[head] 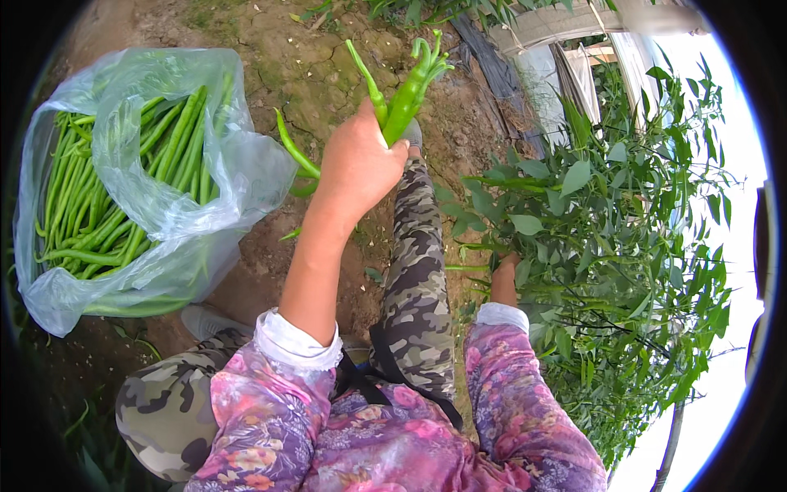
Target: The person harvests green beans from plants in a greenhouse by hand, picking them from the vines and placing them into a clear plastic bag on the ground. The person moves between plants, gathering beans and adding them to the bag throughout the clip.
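Observation:
My left hand is closed around several long green chili peppers, whose upper ends stick out past the thumb. On the hand's other side, more green peppers show; whether they belong to the same bunch is unclear. My right hand reaches in among the leaves of a pepper plant. Leaves hide its fingers, so what it touches cannot be made out. A slender green pepper hangs just left of that hand. To the left, a clear plastic bag gapes around many long green peppers.
Bare cracked soil lies between the bag and the plants. My legs in camouflage trousers are bent over it. Dark plastic sheeting and a pale beam stand at the upper right. Further leaves hang at the top.

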The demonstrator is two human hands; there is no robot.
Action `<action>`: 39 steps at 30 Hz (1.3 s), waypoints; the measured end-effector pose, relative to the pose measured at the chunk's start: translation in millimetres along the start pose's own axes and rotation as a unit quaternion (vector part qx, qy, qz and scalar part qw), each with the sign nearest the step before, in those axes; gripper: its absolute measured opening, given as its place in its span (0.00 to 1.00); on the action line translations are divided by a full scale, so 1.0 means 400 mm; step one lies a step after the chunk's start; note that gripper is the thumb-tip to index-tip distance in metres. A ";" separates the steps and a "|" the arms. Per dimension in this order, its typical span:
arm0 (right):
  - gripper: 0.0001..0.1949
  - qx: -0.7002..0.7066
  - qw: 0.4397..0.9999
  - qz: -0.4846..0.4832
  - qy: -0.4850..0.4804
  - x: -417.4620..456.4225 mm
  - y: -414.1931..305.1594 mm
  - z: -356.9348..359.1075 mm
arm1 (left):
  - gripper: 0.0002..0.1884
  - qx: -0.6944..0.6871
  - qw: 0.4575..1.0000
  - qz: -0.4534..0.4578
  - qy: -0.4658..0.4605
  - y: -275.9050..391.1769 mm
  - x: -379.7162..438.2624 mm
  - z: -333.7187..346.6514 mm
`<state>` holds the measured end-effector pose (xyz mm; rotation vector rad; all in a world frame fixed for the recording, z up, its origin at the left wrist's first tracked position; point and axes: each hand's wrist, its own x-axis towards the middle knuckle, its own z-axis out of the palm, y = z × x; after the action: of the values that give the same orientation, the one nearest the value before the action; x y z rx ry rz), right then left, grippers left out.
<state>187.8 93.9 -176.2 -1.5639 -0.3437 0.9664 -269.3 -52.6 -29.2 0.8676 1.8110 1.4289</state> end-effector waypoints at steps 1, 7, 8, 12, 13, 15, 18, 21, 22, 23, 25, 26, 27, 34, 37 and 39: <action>0.18 -0.005 1.000 0.002 0.002 -0.007 -0.005 0.003 | 0.19 0.000 1.000 0.010 0.003 -0.004 -0.001 -0.007; 0.17 -0.020 0.999 0.026 -0.021 -0.065 -0.037 -0.013 | 0.18 -0.001 0.999 0.031 0.010 0.022 -0.016 -0.002; 0.16 -0.020 0.999 0.027 -0.026 -0.077 -0.037 -0.025 | 0.18 -0.004 0.999 0.039 0.010 0.030 -0.022 0.004; 0.15 0.024 0.995 0.057 -0.082 -0.138 -0.039 -0.087 | 0.18 -0.012 0.999 0.040 0.004 0.056 -0.038 0.014; 0.11 0.099 0.977 0.078 -0.170 -0.147 -0.045 -0.098 | 0.18 -0.014 0.999 0.047 0.005 0.063 -0.044 0.016; 0.11 0.115 0.896 0.084 -0.420 -0.176 -0.062 -0.108 | 0.17 -0.022 0.998 0.054 0.015 0.069 -0.045 0.004; 0.06 0.053 0.879 0.121 -0.457 -0.234 -0.085 -0.083 | 0.16 -0.010 0.997 0.072 0.020 0.085 -0.054 0.000; 0.04 -0.159 0.892 0.146 -0.396 -0.325 -0.084 -0.027 | 0.16 0.028 0.997 0.065 -0.003 0.098 -0.063 0.003; 0.04 -0.237 0.883 0.102 -0.393 -0.363 -0.075 -0.001 | 0.16 0.032 0.997 0.067 -0.006 0.100 -0.068 0.006; 0.04 -0.307 0.861 0.062 -0.402 -0.406 -0.069 0.025 | 0.16 0.036 0.997 0.068 -0.009 0.101 -0.072 0.011; 0.06 -0.422 0.803 -0.080 -0.413 -0.494 -0.082 0.090 | 0.16 0.023 0.995 0.099 0.005 0.100 -0.081 0.020; 0.06 -0.360 0.810 -0.140 -0.441 -0.547 -0.101 0.112 | 0.16 -0.015 0.994 0.102 -0.026 0.100 -0.087 0.027; 0.07 -0.305 0.821 -0.188 -0.444 -0.601 -0.127 0.138 | 0.17 -0.054 0.991 0.115 -0.042 0.102 -0.095 0.036; 0.11 0.068 0.815 -0.152 -0.554 -0.974 -0.332 0.346 | 0.44 -0.424 0.847 0.084 -0.311 0.172 -0.172 0.041; 0.15 0.152 0.809 -0.111 -0.556 -1.056 -0.315 0.413 | 0.50 -0.517 0.806 0.202 -0.207 0.194 -0.202 0.019; 0.19 0.157 0.797 -0.082 -0.577 -1.085 -0.310 0.412 | 0.48 -0.540 0.801 0.189 -0.177 0.200 -0.219 -0.011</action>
<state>-161.7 -64.0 113.1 -0.4567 -1.0766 1.6586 -216.4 -112.4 58.4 0.7715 0.3384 2.0046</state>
